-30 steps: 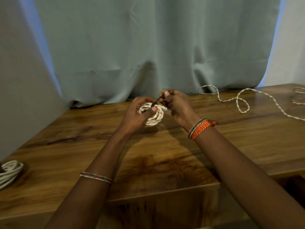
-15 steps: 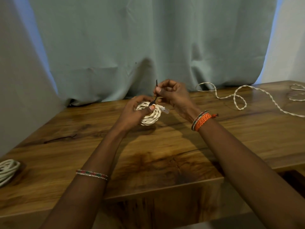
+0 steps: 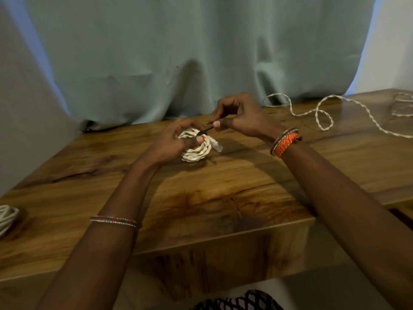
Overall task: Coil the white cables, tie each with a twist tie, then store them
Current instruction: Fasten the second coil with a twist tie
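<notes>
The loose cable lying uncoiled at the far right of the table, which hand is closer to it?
Right. The right hand pinches the twist tie just left of the loose cable; the left hand holds the coil, farther left.

A wooden table with warm brown, glossy grain fills the lower half of the view, its front edge running from about 8 o'clock up toward 3 o'clock. A dark stain and a thin crack mark the top near the centre, and a longer dark split lies toward 9 o'clock. Behind the table, from 10 to 2 o'clock, hangs a pale grey-green curtain in loose folds, its hem meeting the tabletop. Cool bluish daylight glows along the curtain's edges at 10 and 2 o'clock. A plain pale wall shows at 2 o'clock.
</notes>
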